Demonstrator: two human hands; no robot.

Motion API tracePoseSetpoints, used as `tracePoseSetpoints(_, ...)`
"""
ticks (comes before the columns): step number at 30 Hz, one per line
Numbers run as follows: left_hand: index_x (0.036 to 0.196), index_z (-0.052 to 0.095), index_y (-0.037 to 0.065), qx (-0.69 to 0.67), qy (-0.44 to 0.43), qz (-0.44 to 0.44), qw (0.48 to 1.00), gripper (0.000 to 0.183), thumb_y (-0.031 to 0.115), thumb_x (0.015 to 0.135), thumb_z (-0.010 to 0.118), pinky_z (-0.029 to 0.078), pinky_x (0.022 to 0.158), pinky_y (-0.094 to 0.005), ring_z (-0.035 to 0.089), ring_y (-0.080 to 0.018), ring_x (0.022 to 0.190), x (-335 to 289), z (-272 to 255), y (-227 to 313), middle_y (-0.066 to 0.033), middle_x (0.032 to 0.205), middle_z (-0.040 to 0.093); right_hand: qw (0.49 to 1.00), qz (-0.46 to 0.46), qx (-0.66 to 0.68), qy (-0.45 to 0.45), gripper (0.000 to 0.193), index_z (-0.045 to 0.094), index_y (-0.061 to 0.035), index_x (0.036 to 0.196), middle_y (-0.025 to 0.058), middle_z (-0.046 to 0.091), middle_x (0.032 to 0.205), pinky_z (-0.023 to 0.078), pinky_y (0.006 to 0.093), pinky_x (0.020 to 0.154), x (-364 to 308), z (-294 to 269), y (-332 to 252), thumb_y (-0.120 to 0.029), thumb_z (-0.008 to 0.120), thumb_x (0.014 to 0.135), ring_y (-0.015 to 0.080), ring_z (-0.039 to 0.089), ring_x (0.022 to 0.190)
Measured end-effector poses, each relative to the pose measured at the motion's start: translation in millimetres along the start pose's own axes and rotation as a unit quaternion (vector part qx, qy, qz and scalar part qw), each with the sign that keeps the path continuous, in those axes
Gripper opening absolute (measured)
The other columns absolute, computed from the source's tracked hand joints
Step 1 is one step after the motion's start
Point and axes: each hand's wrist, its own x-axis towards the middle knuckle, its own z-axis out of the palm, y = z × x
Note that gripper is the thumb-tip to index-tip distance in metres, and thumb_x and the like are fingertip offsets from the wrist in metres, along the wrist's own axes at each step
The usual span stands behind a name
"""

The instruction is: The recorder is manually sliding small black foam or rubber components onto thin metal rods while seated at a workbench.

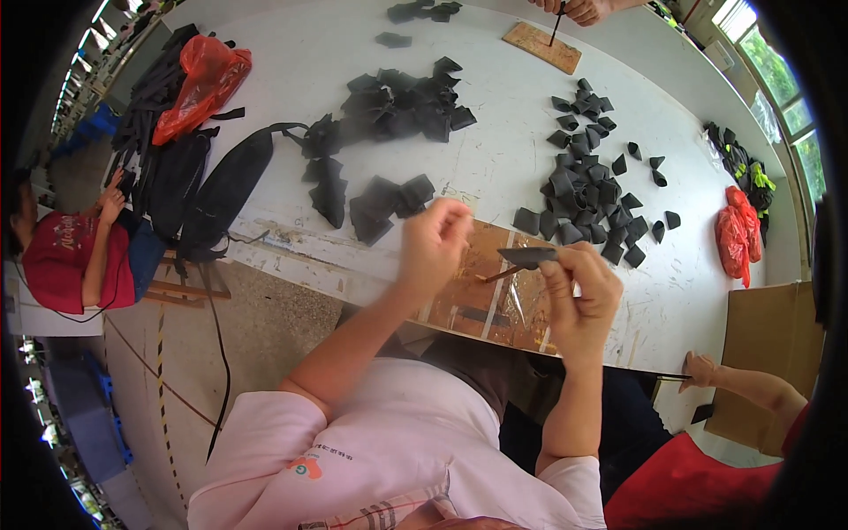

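My right hand (583,296) pinches a small folded black fabric piece (527,256) above a brown work board (473,274) at the table's near edge. A thin brown stick (501,275) slants just below that piece; whether my fingers touch it I cannot tell. My left hand (437,247), slightly blurred, is raised at the board's left side with its fingers curled in; what they hold, if anything, does not show. Flat black pieces (375,208) lie beyond my left hand. A heap of folded black pieces (583,190) lies beyond my right hand.
Another person's hands (579,9) hold a dark tool on a wooden block (543,47) across the table. Red plastic bags (208,79) and black straps lie far left. A red-sleeved person's hand (700,369) rests at the right edge, near a cardboard box (764,367). Another person sits left.
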Motion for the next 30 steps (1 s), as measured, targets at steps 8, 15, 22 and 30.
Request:
tracePoseSetpoints(8, 0.088, 0.056, 0.002, 0.421, -0.024, -0.073, 0.904, 0.017, 0.007, 0.072, 0.061, 0.042, 0.065, -0.0373, 0.053, -0.0287, 0.074, 70, -39, -102, -0.0127, 0.087, 0.052, 0.881, 0.354, 0.305, 0.07, 0.027, 0.058, 0.0034, 0.096, 0.0037, 0.057, 0.068, 0.035, 0.0172, 0.046, -31, -1, 30, -0.022, 0.051, 0.087, 0.0047, 0.045, 0.052)
tracePoseSetpoints(15, 0.081, 0.06, 0.005, 0.074, -0.117, 0.181, 0.974, 0.021, -0.008, 0.064, 0.063, 0.044, 0.061, -0.0254, 0.053, -0.0174, 0.074, 4, -30, -16, -0.0079, 0.091, 0.049, 0.745, 0.493, 0.424, -0.148, 0.024, 0.058, 0.0005, 0.09, 0.0018, 0.057, 0.069, 0.04, 0.0196, 0.051, -69, 51, 2, -0.022, 0.049, 0.088, 0.0065, 0.05, 0.058)
tracePoseSetpoints(22, 0.095, 0.054, 0.001, -0.108, -0.118, 0.088, 0.983, 0.031, -0.014, 0.068, 0.059, 0.046, 0.072, -0.0247, 0.051, -0.0155, 0.077, -77, -15, 10, -0.0105, 0.102, 0.044, 0.507, 0.499, 0.701, -0.051, 0.013, 0.057, -0.0029, 0.084, 0.0015, 0.058, 0.076, 0.044, 0.0202, 0.059, -86, 60, 13, -0.016, 0.057, 0.083, 0.0074, 0.053, 0.066)
tracePoseSetpoints(30, 0.092, 0.053, 0.0, -0.426, -0.184, -0.329, 0.823, 0.015, 0.011, 0.082, 0.053, 0.048, 0.054, -0.0246, 0.058, -0.0148, 0.063, -67, -16, 30, -0.0081, 0.075, 0.059, 0.621, 0.479, 0.62, -0.035, 0.008, 0.059, -0.0028, 0.083, 0.0006, 0.059, 0.073, 0.043, 0.0195, 0.058, -80, 40, 10, -0.01, 0.057, 0.083, 0.0063, 0.053, 0.063)
